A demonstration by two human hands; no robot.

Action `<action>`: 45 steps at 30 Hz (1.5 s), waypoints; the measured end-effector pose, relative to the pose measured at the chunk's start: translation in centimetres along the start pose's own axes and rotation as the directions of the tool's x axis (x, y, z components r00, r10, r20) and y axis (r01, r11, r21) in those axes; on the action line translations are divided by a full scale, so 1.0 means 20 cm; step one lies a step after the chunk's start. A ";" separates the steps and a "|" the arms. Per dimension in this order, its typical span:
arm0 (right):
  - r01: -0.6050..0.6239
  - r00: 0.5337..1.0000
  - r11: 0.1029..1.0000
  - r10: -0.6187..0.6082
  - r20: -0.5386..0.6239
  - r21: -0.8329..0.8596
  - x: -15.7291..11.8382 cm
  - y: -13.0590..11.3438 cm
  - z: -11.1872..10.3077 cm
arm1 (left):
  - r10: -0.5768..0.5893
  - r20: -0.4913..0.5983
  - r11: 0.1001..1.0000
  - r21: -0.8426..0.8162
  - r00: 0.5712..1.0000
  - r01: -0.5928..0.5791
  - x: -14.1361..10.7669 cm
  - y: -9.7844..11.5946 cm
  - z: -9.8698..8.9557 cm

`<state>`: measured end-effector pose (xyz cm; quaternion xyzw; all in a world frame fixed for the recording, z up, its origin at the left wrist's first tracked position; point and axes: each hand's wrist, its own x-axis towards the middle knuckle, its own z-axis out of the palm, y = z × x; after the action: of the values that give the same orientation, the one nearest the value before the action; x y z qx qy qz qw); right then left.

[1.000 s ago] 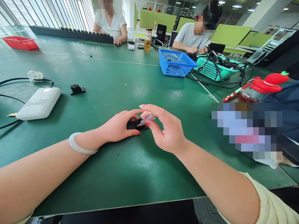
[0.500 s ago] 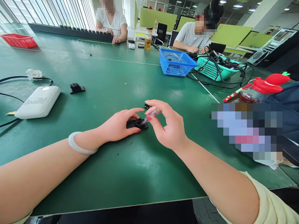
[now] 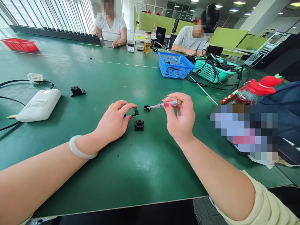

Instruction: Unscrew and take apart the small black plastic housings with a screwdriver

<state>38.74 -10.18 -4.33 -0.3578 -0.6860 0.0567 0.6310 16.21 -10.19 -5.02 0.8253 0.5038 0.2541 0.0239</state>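
Between thumb and fingertips, my left hand (image 3: 113,122) pinches a thin black plastic piece (image 3: 135,111) just above the table. My right hand (image 3: 181,114) is closed around the clear handle of a small screwdriver (image 3: 164,104). The screwdriver's tip points left and meets a little black part (image 3: 147,108) on the green table; whether it touches that part I cannot tell for sure. Nearer to me, a square black housing (image 3: 139,125) with a ringed opening lies on the table by itself, apart from both hands.
To the left lie a white power bank (image 3: 39,105) with black cables and a black plastic piece (image 3: 77,91). A blue basket (image 3: 176,65) and a green basket (image 3: 215,70) of cables stand at the back right, before a red-lidded bottle (image 3: 260,89). Two people sit across the table.
My left hand has drawn back from the black housing, now holding a thin black piece. The right hand has moved right and up, and the screwdriver tip has left the housing for the small part.
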 end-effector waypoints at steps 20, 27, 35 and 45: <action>-0.112 0.994 0.991 0.113 0.004 -0.076 0.01 0.08 -0.01 | -0.071 0.202 0.952 0.307 0.977 0.006 -0.04 0.07 -0.06; -0.103 0.994 0.990 0.107 0.030 -0.101 0.02 0.04 -0.01 | 0.103 0.224 0.994 -0.001 0.969 -0.106 -0.05 0.08 0.00; -0.060 0.998 0.994 0.061 0.014 -0.089 0.02 -0.01 -0.01 | 0.218 0.297 0.975 -0.109 0.930 -0.194 -0.04 0.10 0.07; -0.137 0.987 0.985 0.127 0.100 0.101 -0.02 -0.01 0.01 | 0.200 0.281 0.980 -0.063 0.939 -0.190 0.01 0.09 0.08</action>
<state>38.51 -10.51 -4.47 -0.3650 -0.6853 0.1521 0.6116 18.54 -10.67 -5.85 0.8985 0.4064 0.1421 0.0855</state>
